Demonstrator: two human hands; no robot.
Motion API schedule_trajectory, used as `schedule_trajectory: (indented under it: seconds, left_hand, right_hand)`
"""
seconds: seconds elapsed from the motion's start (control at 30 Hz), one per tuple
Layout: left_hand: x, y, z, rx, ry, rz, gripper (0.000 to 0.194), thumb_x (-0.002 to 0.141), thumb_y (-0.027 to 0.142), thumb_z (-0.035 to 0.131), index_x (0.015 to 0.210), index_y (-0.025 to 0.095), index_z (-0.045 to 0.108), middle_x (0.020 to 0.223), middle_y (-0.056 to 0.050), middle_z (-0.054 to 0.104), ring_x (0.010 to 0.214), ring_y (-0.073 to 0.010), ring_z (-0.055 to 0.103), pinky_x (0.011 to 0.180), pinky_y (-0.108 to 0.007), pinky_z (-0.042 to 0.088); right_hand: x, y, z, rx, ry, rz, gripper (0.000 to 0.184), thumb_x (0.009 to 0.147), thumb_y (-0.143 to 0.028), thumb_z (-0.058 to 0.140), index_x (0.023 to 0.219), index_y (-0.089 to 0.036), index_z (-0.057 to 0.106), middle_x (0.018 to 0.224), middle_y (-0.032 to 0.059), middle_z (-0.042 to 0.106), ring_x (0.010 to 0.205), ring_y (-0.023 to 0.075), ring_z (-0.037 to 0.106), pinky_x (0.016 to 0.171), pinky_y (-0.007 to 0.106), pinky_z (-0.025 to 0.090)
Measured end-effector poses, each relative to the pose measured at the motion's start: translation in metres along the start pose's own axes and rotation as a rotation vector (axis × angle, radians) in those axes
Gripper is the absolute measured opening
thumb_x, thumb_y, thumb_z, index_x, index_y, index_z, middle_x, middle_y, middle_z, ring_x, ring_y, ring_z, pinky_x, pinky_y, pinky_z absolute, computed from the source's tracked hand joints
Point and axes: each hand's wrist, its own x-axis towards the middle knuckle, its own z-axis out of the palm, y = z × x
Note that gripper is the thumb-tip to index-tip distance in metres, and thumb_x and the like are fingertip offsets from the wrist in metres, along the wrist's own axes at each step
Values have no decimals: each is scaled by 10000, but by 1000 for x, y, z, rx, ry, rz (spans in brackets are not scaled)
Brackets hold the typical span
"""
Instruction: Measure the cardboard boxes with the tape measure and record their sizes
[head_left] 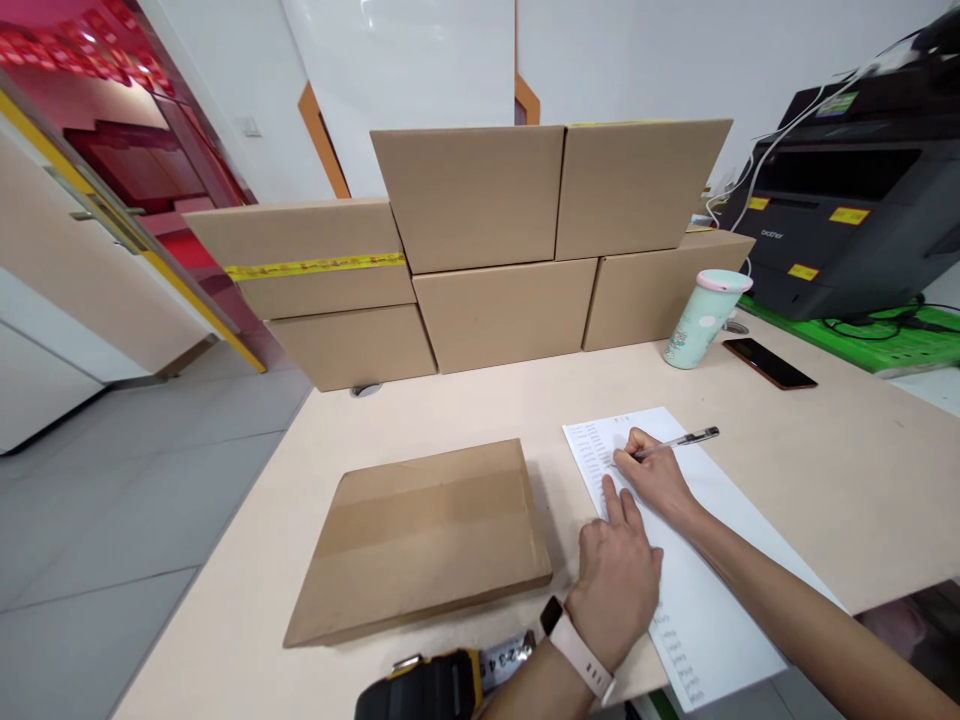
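Note:
My right hand [656,477] grips a pen [694,437], its tip down on a white sheet of paper [720,590]. Handwritten lines run down the sheet's left side. Two fingers of my left hand [619,565] stretch out onto the paper's left edge, and its other fingers are partly curled; it holds nothing. A watch with a pale band [577,655] is on the left wrist. Left of the paper lies a flat cardboard box [427,535], taped along its middle. Below that box, beside my left forearm, is a black and yellow tape measure [427,688] with a short length of blade out.
Stacked cardboard boxes [502,315] line the table's [487,410] far edge. At the back right stand a mint-green tumbler [701,325], a dark phone [772,363] and a black printer [847,215] on a green base. A doorway [135,190] is at far left.

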Motion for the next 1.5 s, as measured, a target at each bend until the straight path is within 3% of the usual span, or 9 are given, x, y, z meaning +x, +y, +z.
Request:
schedule_trajectory:
  seconds: [1.3, 1.4, 1.5]
  left_hand:
    - [2, -1, -5, -7, -29, -5, 619, 944, 440, 484, 1429, 59, 428, 1449, -193, 487, 763, -184, 648, 737, -314, 522]
    - [2, 1, -2, -20, -24, -14, 620, 945, 444, 481, 1431, 62, 423, 1468, -193, 461, 794, -190, 657, 753, -318, 520]
    - [1, 1, 3, -51, -15, -26, 620, 944, 439, 489, 1432, 62, 420, 1491, -190, 426, 846, -201, 666, 787, -324, 517]
  right_hand:
    - [1, 5, -2, -65, 28, -33, 243, 685, -238, 546, 563, -249, 336, 514, -74, 333, 482, 108, 332, 454, 250, 277]
    - [2, 5, -5, -104, 53, -60, 255, 765, -285, 541, 596, -250, 354, 533, -64, 383, 497, 119, 388, 475, 254, 326]
    - [6, 6, -15, -173, 35, -124, 182, 848, -360, 527, 716, -240, 488, 648, -24, 544, 581, 150, 500, 545, 274, 394]
